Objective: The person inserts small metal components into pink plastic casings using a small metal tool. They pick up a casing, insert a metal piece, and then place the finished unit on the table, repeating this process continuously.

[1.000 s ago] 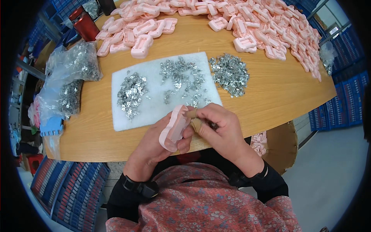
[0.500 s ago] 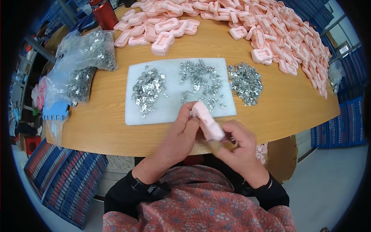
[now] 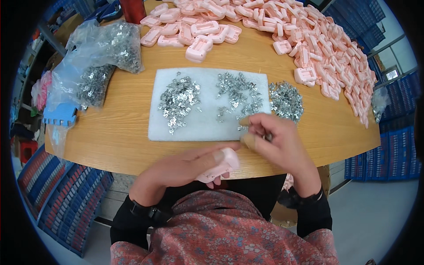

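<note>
Head view: left hand clamping on pink casing, casing sitting nearer than foam mat. Right hand hanging by mat's near right corner, thumb and forefinger standing apart; whether curled fingers are gripping anything, I cannot tell. Small metal clips lying on mat in left and right clusters. Loose clip pile spreading just beside mat's right edge. Plastic bags of metal parts resting left of mat. Beyond mat, I'm seeing heap of pink casings covering table; red bottle standing beyond mat, leftward.
</note>
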Action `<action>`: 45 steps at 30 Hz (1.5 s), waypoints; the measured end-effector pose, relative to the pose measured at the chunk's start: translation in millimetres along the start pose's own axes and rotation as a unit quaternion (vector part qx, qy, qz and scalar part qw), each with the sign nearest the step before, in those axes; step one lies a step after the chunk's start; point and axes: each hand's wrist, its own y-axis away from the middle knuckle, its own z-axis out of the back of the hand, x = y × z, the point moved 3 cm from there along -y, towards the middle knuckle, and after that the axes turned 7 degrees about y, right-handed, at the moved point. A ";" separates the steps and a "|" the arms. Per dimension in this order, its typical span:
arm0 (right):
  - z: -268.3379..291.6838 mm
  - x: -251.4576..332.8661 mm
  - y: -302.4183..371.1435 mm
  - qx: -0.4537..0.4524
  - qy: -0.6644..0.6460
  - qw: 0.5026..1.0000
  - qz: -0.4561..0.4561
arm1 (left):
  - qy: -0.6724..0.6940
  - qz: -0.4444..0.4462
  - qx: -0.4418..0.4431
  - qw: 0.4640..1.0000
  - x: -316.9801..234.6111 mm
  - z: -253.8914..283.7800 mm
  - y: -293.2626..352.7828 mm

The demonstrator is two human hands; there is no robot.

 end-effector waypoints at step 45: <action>-47.9 -11.1 -58.3 0.055 0.224 0.971 0.056 | 0.178 -0.122 -0.098 0.971 18.9 26.9 3.9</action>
